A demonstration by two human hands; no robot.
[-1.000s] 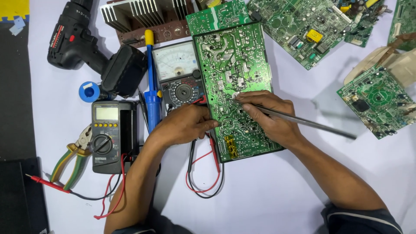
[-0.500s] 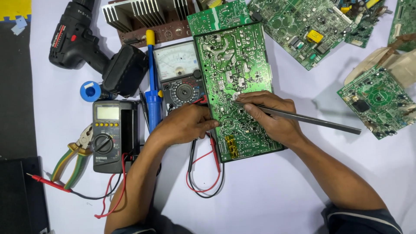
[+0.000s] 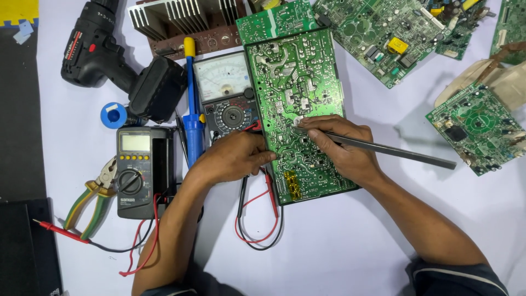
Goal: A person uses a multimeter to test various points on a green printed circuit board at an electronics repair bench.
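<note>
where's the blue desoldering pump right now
In the head view the blue desoldering pump lies upright left of centre, between the cordless drill and the analog multimeter, just above the left hand.

White desk (image 3: 339, 257) surface, evenly lit, soft shadows. Dark mat (image 3: 19, 120) along left edge; yellow foam tile (image 3: 15, 11) at top-left corner.

Your right hand (image 3: 342, 148) pinches a long grey metal tool (image 3: 394, 151), tip on the green solder-side circuit board (image 3: 296, 87). Your left hand (image 3: 233, 159) rests on the board's left edge, over red and black probe leads (image 3: 257, 219).
</note>
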